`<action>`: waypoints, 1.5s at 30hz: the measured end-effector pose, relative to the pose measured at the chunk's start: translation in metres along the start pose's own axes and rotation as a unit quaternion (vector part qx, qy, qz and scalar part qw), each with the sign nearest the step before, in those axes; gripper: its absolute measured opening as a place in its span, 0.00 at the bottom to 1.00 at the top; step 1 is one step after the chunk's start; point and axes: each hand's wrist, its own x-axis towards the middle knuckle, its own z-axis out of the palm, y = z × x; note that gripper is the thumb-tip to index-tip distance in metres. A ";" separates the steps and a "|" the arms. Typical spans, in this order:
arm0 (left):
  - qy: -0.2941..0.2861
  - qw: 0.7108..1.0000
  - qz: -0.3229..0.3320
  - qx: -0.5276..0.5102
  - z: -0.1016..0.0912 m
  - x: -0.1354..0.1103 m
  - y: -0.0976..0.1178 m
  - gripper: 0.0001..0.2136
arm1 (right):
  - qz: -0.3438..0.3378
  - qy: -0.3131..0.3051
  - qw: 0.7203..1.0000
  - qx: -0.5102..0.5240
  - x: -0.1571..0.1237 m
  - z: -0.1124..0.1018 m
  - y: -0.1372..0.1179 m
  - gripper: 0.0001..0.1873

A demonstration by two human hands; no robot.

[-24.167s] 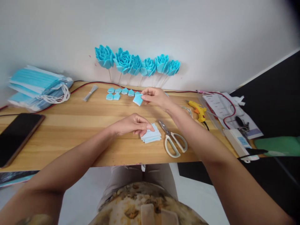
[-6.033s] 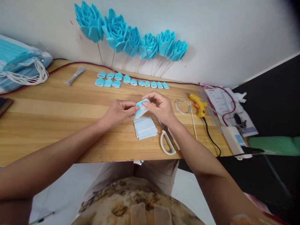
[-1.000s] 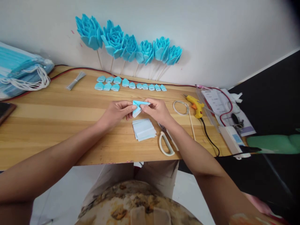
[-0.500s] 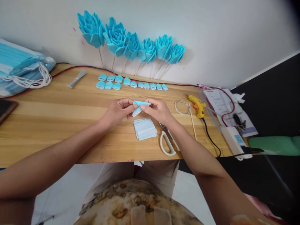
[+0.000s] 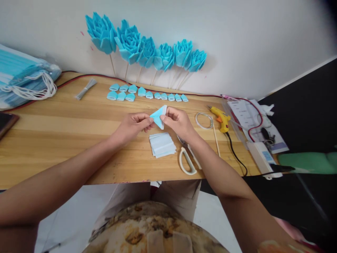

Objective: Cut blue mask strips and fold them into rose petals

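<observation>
Pinching a light-blue folded fabric triangle with a white edge (image 5: 158,117), the left hand (image 5: 138,125) at its pointed corner and the right hand (image 5: 177,121) at its white edge, the person holds it above the wooden table (image 5: 65,130), near a loose stack of pale rectangular fabric pieces (image 5: 162,144). To the right are white-handled metal scissors (image 5: 189,160), partly hidden by the right arm (image 5: 213,158), a thin whitish wire ring (image 5: 196,121), a slim wooden stick (image 5: 215,137) and a yellow glue gun (image 5: 222,118). Beyond lie small folded light-blue pieces (image 5: 141,91), before turquoise layered flowers on thin stems (image 5: 129,40) at the pale wall (image 5: 237,42).
</observation>
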 end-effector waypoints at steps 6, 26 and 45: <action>0.017 0.999 0.014 0.038 0.000 0.000 0.003 0.14 | -0.020 -0.026 0.997 -0.076 -0.002 0.002 -0.002 0.13; 0.002 0.999 0.009 0.031 0.001 -0.001 -0.001 0.12 | -0.011 -0.042 0.998 -0.054 -0.002 0.003 0.003 0.16; 0.028 0.991 -0.003 -0.131 -0.001 0.004 -0.005 0.13 | -0.216 0.001 0.960 -0.181 -0.001 0.000 0.001 0.04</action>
